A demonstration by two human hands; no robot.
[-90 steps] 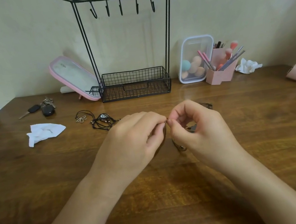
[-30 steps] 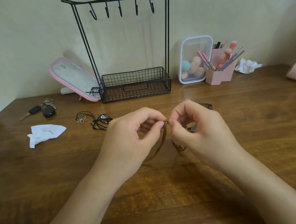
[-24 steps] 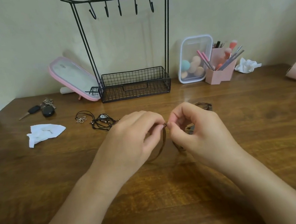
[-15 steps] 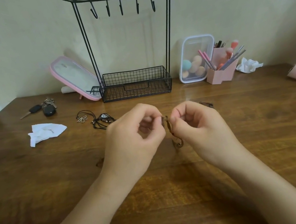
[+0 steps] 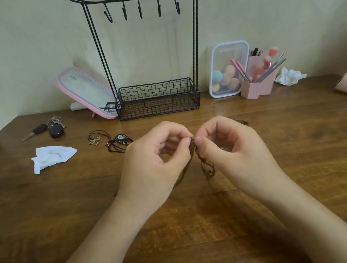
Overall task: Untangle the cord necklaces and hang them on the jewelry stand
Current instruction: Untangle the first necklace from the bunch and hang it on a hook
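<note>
Hands: two. The left hand (image 5: 151, 168) and right hand (image 5: 234, 153) each pinch the brown cord necklace (image 5: 209, 169) between thumb and forefinger, their tips almost meeting.
Brown cord: one, hanging in loops between the palms over the table (image 5: 307, 156).
Black tangle (image 5: 115, 142): one heap with two pendants, at 10 o'clock from the hands. The number of cords is unclear, and the left hand hides its near edge.
Jewelry stand (image 5: 157, 105): one, with five hooks (image 5: 140, 10), at 12 o'clock by the wall.
Around: keys (image 5: 55, 129) and tissue (image 5: 54, 155) at 10 o'clock, pink mirror (image 5: 85, 92) at 11, sponge box (image 5: 227, 71) and brush holder (image 5: 258, 80) at 1.

Wall (image 5: 19, 41): plain, pale cream-green, matte, faintly mottled. Table (image 5: 307, 156): dark brown wood, strong grain, glossy finish; back edge meets the wall. Light: soft, diffuse; weak sheen on the table top near the back edge. Far left: pale slanted surface, unidentifiable.
</note>
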